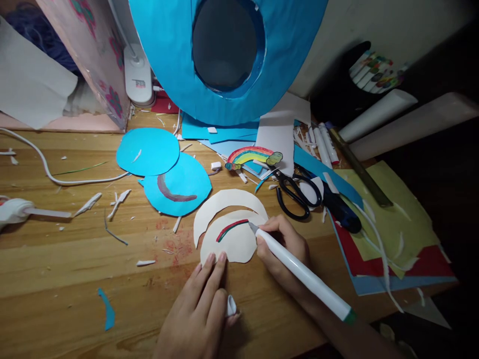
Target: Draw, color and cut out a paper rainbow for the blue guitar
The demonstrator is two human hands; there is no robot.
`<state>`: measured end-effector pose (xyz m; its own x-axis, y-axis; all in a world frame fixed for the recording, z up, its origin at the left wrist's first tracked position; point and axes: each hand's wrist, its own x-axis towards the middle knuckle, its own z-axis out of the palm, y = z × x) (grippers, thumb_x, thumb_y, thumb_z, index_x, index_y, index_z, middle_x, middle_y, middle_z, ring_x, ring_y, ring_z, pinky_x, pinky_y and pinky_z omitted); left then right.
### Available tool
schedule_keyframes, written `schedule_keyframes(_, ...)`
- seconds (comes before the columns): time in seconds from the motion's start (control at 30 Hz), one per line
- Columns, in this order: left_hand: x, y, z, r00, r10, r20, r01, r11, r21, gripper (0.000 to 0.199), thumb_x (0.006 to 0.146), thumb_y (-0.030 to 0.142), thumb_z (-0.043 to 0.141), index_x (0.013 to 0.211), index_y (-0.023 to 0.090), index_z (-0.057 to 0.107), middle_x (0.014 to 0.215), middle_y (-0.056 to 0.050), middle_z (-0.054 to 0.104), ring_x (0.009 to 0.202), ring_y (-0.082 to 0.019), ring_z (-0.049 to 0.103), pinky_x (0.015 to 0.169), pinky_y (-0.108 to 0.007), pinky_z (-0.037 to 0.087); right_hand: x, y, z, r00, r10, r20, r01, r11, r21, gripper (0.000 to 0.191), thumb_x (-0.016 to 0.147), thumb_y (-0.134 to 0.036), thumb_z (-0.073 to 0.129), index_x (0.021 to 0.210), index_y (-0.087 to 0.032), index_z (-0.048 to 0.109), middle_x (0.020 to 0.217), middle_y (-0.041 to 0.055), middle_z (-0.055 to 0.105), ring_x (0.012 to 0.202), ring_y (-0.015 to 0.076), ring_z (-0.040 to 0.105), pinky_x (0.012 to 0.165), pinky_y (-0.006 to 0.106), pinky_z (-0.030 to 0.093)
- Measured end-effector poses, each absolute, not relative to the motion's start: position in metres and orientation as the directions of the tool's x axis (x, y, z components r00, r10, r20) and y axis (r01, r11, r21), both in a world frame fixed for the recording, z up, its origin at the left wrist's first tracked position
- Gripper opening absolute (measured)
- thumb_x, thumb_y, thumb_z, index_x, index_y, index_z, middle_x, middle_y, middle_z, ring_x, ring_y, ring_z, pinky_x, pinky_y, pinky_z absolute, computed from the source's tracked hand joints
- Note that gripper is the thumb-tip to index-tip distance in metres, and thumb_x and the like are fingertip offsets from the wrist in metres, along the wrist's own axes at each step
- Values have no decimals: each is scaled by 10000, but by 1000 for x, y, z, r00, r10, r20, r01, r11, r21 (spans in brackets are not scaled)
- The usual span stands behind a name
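Observation:
My right hand (pixel 286 249) is closed around a white marker (pixel 303 274) with a green end, its tip touching a white paper piece (pixel 232 244). On that paper runs a curved red and dark green stroke (pixel 232 228). Fingertips of my left hand (pixel 204 304) press on the paper's lower edge, while a small white object (pixel 231 306), perhaps a cap, sits between its thumb and curled fingers. A white crescent of paper (pixel 224 199) lies around the paper's upper edge.
Two blue paper discs (pixel 149 152) overlap at the left. Black scissors (pixel 295 192) and a paper rainbow (pixel 250 155) lie behind my right hand. A large blue ring (pixel 164 55) stands at the back. Coloured sheets (pixel 396 209) are at the right; a glue gun (pixel 15 212) is far left.

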<state>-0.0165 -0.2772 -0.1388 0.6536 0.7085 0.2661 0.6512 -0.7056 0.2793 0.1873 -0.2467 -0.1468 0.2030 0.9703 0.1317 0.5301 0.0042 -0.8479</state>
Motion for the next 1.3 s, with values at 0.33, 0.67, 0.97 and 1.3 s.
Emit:
schedule_keyframes(0.33,-17,-276,-135,656,708,261,647,-706,289,312,966,218,334,845,153,614,1305,-114,582,1208,-234,545,915,-314,544,180,-245,-141,57,987,150,603,85,-793,142,708,-175,582,816,-223,502,726,-6,539,650,158,540,575,259,447)
schedule_keyframes(0.67,-15,-277,-138,652,703,284,644,-711,283,317,966,225,339,834,145,616,1290,-132,590,1194,-250,556,899,-324,547,172,-242,-142,-72,956,283,632,263,-729,173,705,-136,557,837,-224,489,698,-7,544,647,158,555,579,258,471)
schedule_keyframes(0.97,-18,-277,-135,645,712,277,646,-702,301,339,971,237,324,855,153,631,1288,-109,597,1198,-225,551,920,-303,528,166,-242,-139,-179,939,294,614,340,-712,145,713,-135,528,828,-218,497,687,5,553,647,166,538,589,272,466)
schedule_keyframes(1.3,-18,-277,-139,648,708,281,647,-706,288,326,970,245,335,848,157,624,1287,-108,597,1195,-233,554,902,-313,542,167,-242,-141,-151,942,301,610,328,-721,168,720,-120,537,854,-214,500,701,4,551,648,158,544,595,262,464)
